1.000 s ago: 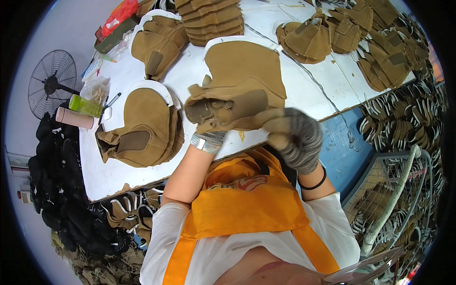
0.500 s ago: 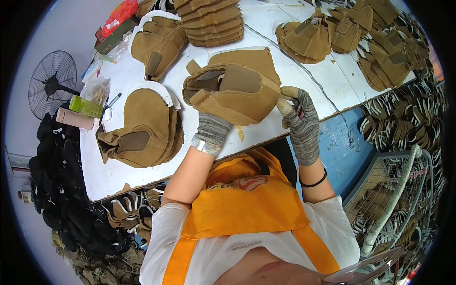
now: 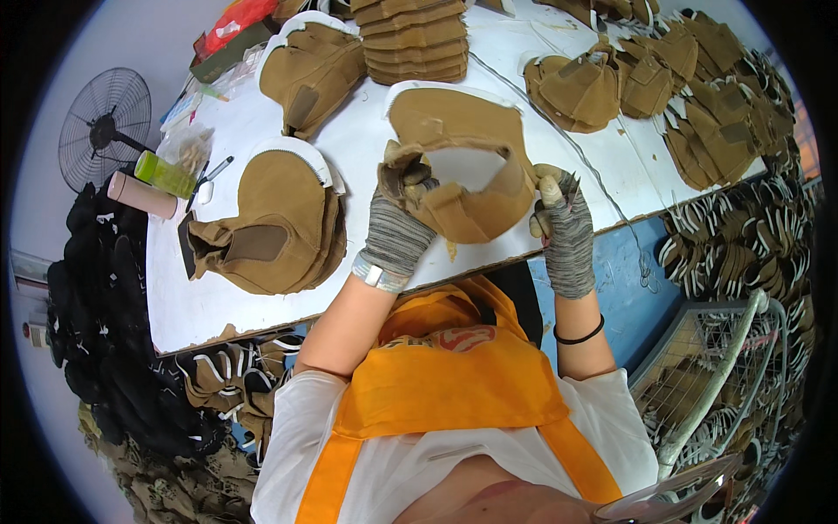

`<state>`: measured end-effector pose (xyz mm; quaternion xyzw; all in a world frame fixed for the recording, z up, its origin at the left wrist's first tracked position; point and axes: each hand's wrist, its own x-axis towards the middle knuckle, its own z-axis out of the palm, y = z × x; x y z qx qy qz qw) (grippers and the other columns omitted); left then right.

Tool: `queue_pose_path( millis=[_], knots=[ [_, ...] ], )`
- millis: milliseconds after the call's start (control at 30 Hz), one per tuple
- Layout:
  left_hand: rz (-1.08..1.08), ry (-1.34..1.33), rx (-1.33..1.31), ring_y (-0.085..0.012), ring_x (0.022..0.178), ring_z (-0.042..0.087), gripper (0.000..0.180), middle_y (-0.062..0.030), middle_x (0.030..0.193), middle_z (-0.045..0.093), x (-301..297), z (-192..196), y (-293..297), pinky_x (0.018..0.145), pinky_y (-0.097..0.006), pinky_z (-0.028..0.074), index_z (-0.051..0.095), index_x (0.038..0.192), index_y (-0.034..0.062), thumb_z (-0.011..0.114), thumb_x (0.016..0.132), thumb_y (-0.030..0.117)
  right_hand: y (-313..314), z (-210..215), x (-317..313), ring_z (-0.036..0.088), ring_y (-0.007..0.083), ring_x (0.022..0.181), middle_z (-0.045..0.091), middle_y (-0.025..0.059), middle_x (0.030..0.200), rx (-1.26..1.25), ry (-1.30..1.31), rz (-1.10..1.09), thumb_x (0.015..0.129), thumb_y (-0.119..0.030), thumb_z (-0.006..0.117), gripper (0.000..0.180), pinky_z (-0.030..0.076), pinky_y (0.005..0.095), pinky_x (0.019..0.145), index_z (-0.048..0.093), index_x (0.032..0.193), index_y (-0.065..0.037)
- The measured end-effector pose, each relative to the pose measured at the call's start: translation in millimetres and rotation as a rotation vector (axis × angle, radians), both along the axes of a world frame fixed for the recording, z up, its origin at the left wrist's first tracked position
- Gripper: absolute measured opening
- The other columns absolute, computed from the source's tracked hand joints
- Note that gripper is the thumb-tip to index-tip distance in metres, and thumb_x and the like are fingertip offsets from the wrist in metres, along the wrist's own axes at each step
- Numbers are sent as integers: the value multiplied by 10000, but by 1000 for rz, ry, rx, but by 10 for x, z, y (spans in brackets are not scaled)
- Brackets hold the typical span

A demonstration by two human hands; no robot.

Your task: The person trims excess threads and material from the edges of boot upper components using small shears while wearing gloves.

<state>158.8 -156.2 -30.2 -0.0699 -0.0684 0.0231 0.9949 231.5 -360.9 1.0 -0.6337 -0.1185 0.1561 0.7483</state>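
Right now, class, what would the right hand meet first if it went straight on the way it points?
Probably the brown shoe upper that the left hand holds: the right hand looks to be at or very near its right side, though depth is unclear in this single view.

Can't see all of L hand's (image 3: 397, 234) fingers, partly hidden by brown upper (image 3: 478, 217). Top edge cuts stack of uppers (image 3: 415, 44) & red bag (image 3: 243, 19).

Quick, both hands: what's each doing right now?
Left hand: closed on the brown shoe upper, gripping its left end.
Right hand: fingers curled beside the upper's right edge; whether it's gripping can't be told.
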Motion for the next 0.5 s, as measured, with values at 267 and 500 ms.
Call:
queue_pose_path(
  millis=[267,500],
  knots=[
    [290,363,509,-133,584,541,358,-4,673,547,-224,489,-159,538,-269,484,590,951,84,481,944,426,86,120,45,531,93,887,596,74,1106,-38,-294,-104,874,-348,634,463,434,192,718,559,1186,-14],
    [359,498,566,-108,597,535,323,5,710,577,-237,522,-209,548,-247,483,597,972,91,513,937,401,54,844,-151,567,104,735,646,43,1031,-203,-844,77,733,-317,767,546,467,235,633,588,1183,-65]
  ],
)
